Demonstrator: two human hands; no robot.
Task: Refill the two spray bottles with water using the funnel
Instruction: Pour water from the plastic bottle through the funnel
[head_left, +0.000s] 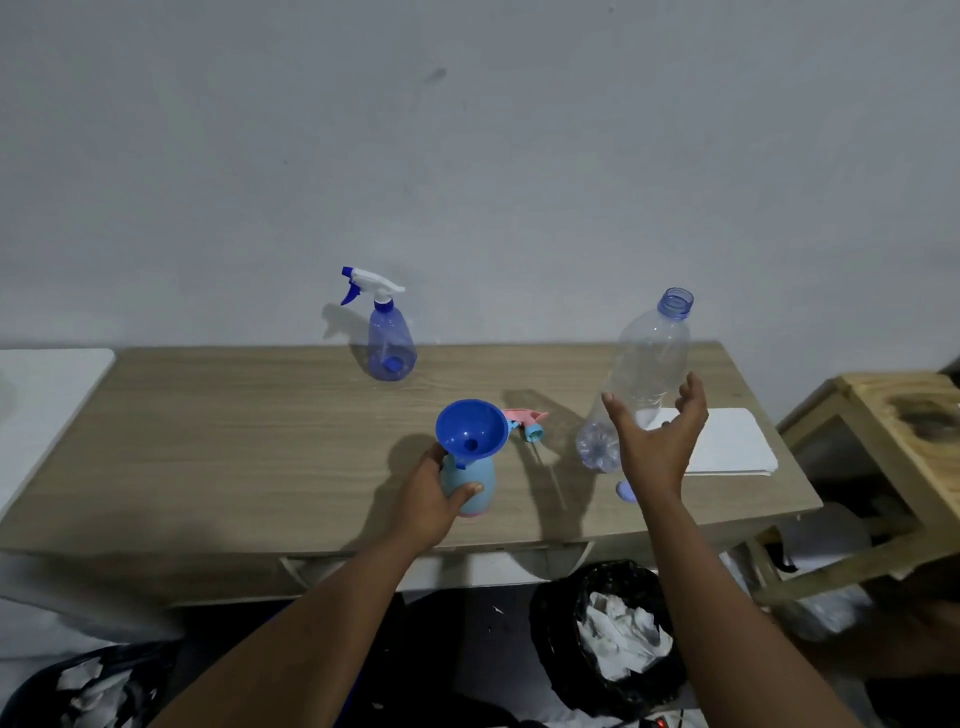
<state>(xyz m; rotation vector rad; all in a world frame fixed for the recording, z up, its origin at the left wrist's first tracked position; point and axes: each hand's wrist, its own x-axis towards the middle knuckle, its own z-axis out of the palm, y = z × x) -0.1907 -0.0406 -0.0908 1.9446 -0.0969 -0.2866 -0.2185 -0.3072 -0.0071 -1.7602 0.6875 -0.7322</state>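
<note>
1 head-worn camera looks down, close over the table (260, 441).

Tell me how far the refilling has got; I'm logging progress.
Done: the pink spray head is off and the funnel sits in the light blue spray bottle, gripped by the left hand. In hand: the right hand is open beside the uncapped, empty-looking water bottle. Left: the translucent blue spray bottle has its head on.

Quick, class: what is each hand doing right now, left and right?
Left hand: grips the pale spray bottle under the funnel.
Right hand: open, fingers spread by the clear bottle, not closed round it.
</note>
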